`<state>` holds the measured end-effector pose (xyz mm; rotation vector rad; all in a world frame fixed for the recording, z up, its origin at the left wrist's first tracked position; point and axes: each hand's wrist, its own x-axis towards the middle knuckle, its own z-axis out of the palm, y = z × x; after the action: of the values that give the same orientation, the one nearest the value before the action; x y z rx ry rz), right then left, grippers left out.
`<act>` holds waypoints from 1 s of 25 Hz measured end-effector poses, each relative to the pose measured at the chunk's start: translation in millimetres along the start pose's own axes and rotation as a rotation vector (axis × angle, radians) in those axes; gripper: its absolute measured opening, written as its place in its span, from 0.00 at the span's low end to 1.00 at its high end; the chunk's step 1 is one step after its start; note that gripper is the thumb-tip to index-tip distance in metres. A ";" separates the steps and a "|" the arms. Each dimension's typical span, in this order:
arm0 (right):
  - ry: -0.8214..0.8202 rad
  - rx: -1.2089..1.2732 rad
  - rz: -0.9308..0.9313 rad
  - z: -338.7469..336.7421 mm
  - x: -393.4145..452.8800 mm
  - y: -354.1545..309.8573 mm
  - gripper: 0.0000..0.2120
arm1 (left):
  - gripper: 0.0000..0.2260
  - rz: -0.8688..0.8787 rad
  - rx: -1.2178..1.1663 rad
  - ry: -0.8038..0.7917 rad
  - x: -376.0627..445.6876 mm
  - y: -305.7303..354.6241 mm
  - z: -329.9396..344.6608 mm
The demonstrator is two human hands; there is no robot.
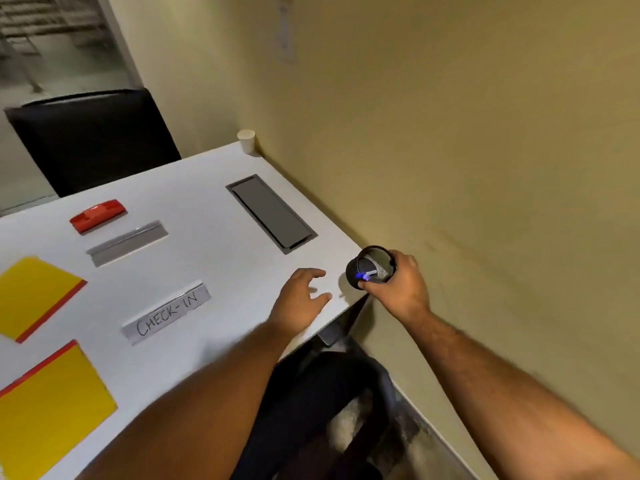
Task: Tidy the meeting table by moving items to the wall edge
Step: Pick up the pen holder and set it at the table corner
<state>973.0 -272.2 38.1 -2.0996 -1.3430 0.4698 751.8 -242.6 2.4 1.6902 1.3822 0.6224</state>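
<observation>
**Mesh cup held at the tabletop's wall corner**

We see our right hand (401, 285) wrapped around a black mesh pen cup (372, 267), fingers closed on its side, tilted so its mouth faces us. Inside it lies a pen with a blue tip (364, 274); we cannot tell whether anything else is in there. The cup is at the near right corner of the white tabletop (214, 216), right where the tabletop meets the beige wall (450, 133); whether its base touches the surface we cannot tell.

Our left hand (301, 299) hovers or rests low over the tabletop just left of the cup, fingers loosely spread and holding nothing.

At the far end of the wall edge a white paper cup (246, 141) stands upright in the corner; its contents are hidden from us. Between the two cups, a grey cable hatch (272, 213) sits flush in the surface, parallel to the wall, with a bare strip of tabletop between it and the wall.

Further left, well apart from the wall, lie a sign reading CHECK-IN (168, 313), a grey sign holder (127, 242), a red eraser (97, 214) and two yellow folders: the farther folder (34, 296) and the nearer folder (52, 410). The middle of the tabletop between these and the hatch is open.

A black chair (93, 140) stands at the far side, and another dark chair (325, 403) sits below the near edge.
</observation>
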 end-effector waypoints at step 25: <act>-0.290 -0.199 -0.074 56.3 159.2 75.2 0.44 | 0.21 -0.343 -0.021 0.280 74.7 10.0 51.8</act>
<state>1060.3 -135.1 -50.1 -2.1939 -1.6874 0.6524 818.7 -186.9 -25.8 1.3394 1.8077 0.6886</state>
